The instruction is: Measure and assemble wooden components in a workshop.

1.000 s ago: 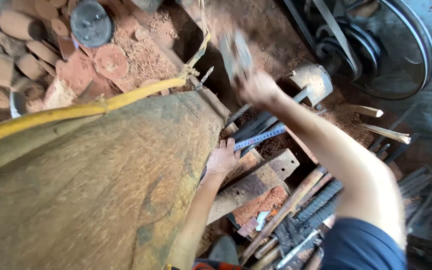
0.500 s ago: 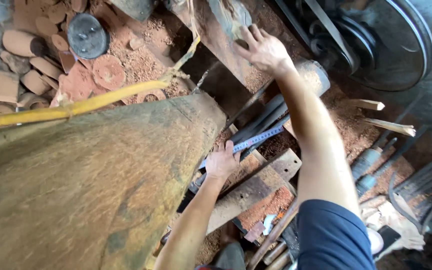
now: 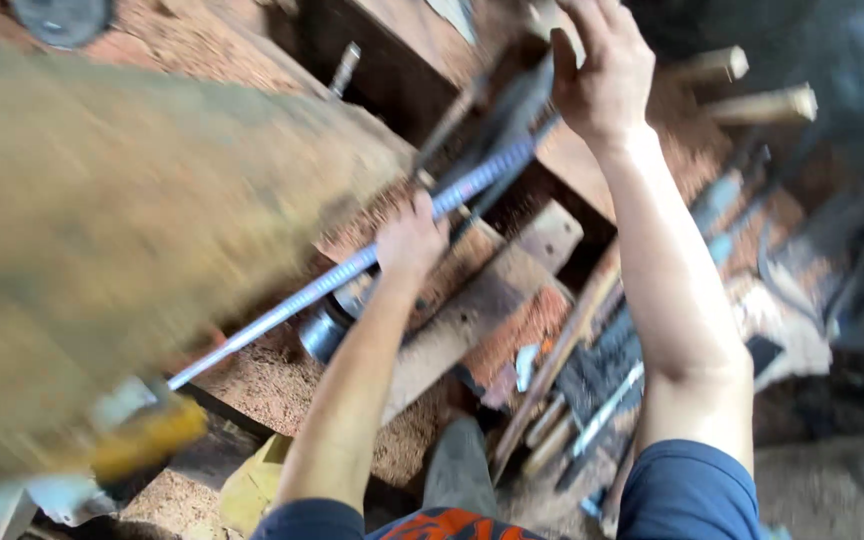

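The frame is motion-blurred. My left hand (image 3: 410,240) is curled over a long grey-blue metal bar (image 3: 282,310) that runs diagonally from lower left to upper right, beside the end of a big brown log (image 3: 102,230). My right hand (image 3: 602,70) is raised at the top, its thumb against a dark metal piece (image 3: 517,105). Blur hides whether it grips that piece.
Wooden boards (image 3: 472,310) and reddish sawdust (image 3: 272,380) lie under my arms. Metal tools and rods (image 3: 602,390) are heaped at lower right. Two wooden handles (image 3: 762,100) stick out at upper right, and a yellow object (image 3: 147,440) sits at lower left.
The view has swung closer and lower. My left hand has shifted from the board onto the metal bar. My right hand stays high by the dark piece.
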